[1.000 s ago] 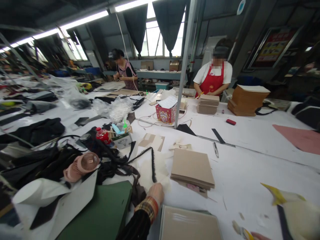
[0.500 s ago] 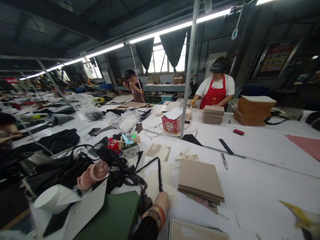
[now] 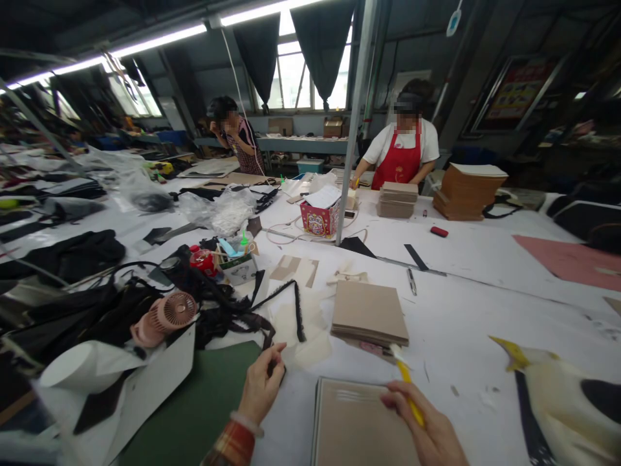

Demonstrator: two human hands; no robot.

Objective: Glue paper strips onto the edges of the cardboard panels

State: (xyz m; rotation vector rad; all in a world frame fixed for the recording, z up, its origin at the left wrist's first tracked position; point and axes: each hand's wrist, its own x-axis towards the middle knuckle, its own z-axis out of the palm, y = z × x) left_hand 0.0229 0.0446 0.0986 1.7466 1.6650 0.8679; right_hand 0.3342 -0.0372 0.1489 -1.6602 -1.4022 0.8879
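Note:
My right hand holds a small brush with a yellow handle and pale tip, over a stack of grey-brown boards at the table's near edge. To the left, my left hand hovers beside that stack with its fingers curled together; a bit of dark edge shows at the fingertips, too small to name. Just beyond it lies a frayed black strip on pale scraps. A second board stack sits farther out. Under my left forearm is a dark green sheet.
A pink handheld fan, a white roll and black fabric crowd the left. On the right stands a glue-stained whitish container. A pen lies behind the boards. A metal post rises mid-table. Two co-workers are across the table.
My left hand has let go of the black strip and drawn back left. My right hand has come into view with the brush. The view has shifted right and down.

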